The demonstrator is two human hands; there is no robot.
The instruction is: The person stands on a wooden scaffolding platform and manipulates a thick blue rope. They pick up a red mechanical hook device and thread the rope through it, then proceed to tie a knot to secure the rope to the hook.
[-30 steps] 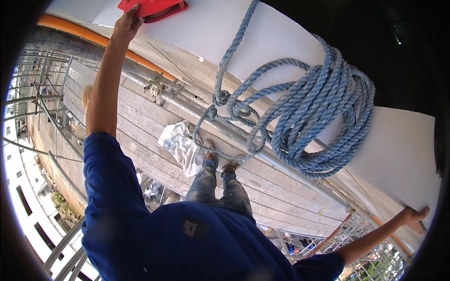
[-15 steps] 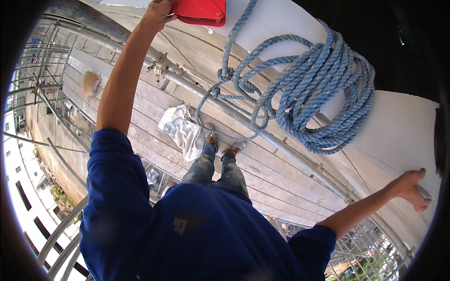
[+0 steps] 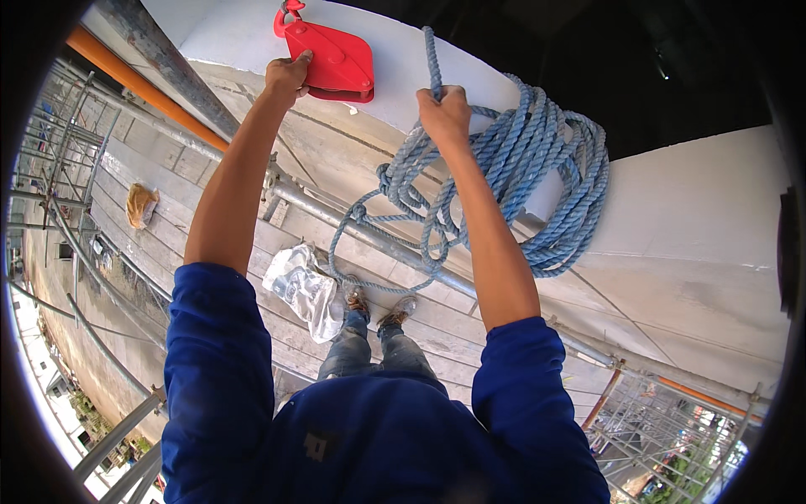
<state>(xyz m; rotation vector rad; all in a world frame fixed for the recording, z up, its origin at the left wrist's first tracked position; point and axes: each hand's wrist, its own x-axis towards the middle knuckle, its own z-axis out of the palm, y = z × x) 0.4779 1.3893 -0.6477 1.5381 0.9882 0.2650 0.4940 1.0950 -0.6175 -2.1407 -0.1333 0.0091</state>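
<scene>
Lying on the planks (image 3: 495,363) at far left is a brown bag (image 3: 142,206); next, the left grip (image 3: 287,76) is clamped on the lower left edge of the red pulley (image 3: 332,59), positioned over the white ledge (image 3: 399,63) with its hook (image 3: 280,23) at the upper end. To the right, the right grip (image 3: 445,112) is closed around one strand of the blue rope (image 3: 525,143), the remainder coiled over the ledge beside it.
</scene>
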